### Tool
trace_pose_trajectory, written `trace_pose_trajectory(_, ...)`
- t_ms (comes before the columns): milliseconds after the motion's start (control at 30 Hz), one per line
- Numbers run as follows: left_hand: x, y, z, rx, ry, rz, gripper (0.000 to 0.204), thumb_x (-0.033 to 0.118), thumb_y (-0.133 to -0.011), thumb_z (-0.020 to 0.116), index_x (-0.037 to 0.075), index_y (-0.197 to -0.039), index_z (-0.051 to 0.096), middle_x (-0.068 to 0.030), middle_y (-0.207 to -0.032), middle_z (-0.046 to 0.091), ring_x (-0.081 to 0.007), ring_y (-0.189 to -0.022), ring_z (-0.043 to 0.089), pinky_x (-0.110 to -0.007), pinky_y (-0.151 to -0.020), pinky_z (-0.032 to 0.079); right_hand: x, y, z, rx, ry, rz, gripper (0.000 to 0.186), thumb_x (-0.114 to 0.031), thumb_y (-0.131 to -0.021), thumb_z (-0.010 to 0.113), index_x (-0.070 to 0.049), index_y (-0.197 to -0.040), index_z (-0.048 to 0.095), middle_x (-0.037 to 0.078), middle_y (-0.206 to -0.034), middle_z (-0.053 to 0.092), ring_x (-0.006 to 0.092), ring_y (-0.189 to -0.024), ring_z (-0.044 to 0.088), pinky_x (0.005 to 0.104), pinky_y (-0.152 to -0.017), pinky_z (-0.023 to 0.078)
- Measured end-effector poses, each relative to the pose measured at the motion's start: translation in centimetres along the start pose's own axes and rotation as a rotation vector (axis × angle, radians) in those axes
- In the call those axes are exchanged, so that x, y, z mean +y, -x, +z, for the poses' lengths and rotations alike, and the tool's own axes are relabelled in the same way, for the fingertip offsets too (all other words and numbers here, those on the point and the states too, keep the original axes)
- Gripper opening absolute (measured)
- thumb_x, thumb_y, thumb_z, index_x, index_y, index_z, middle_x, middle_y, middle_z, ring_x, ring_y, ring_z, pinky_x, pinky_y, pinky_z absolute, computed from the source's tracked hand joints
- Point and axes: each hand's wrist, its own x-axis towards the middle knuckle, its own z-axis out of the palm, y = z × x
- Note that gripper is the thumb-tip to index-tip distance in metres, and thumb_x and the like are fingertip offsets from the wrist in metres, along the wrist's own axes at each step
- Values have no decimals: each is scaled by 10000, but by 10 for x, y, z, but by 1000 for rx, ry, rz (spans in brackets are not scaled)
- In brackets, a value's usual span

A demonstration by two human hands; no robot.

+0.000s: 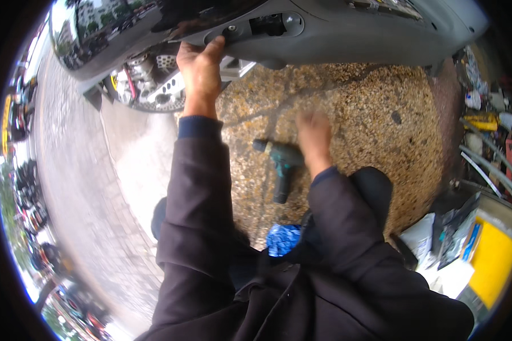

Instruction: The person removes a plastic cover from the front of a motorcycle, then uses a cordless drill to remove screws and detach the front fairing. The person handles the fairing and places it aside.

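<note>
A scooter's grey and dark body panel spans the top of the view. My left hand is closed on its lower edge, thumb on the outer face and the other fingers mostly hidden behind. Beside the thumb is a recess with a round fastener and a dark rectangular opening. Below the panel a wheel with a silver metal arm shows. My right hand is smeared by motion over the pebbled ground; its fingers cannot be made out. Close to it a teal and black cordless drill lies on the ground.
A crumpled blue packet lies between my knees. On the right stands an open box with bags and a yellow piece, near loose tubes and parts. Grey paving runs along the left, with parked motorbikes beyond.
</note>
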Motion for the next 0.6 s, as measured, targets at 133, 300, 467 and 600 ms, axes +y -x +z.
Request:
trace_pose_trajectory(133, -5, -4, -6, -101, 73, -34, 239, -83, -895, 601, -10, -1120, 567, -144, -1098, 644, -241, -996, 665, -408, -906, 583, 97, 81, 70, -468, 70, 834, 735, -358, -876, 708, 110, -1355, 404, 283, -1289, 512, 400, -1119, 565, 507, -925, 515)
trace_pose_trajectory(300, 2, -4, -12, -192, 48, -113, 221, -59, -906, 612, 18, -1113, 593, -110, -1108, 650, -224, -1007, 659, -408, -926, 572, 133, 114, 111, -288, 280, 737, 711, -275, -844, 728, 78, -1357, 384, 266, -1119, 615, 410, -945, 637, 540, -805, 557)
trace_pose_trajectory(467, 3, 3, -8, -201, 89, -60, 242, -82, -891, 586, 16, -1112, 588, -108, -1071, 649, -231, -1015, 653, -425, -944, 554, 145, 116, 113, -228, 88, 602, 607, -234, -791, 753, 22, -1269, 481, 206, -936, 654, 377, -809, 633, 551, -701, 513)
trace_pose_trajectory(600, 7, 3, -8, -207, 105, -106, 293, -96, -850, 574, 14, -1122, 581, -110, -1088, 642, -229, -1005, 643, -419, -921, 551, 124, 138, 95, -108, -141, 571, 589, -215, -752, 762, 21, -1232, 516, 162, -924, 631, 350, -784, 608, 537, -645, 450)
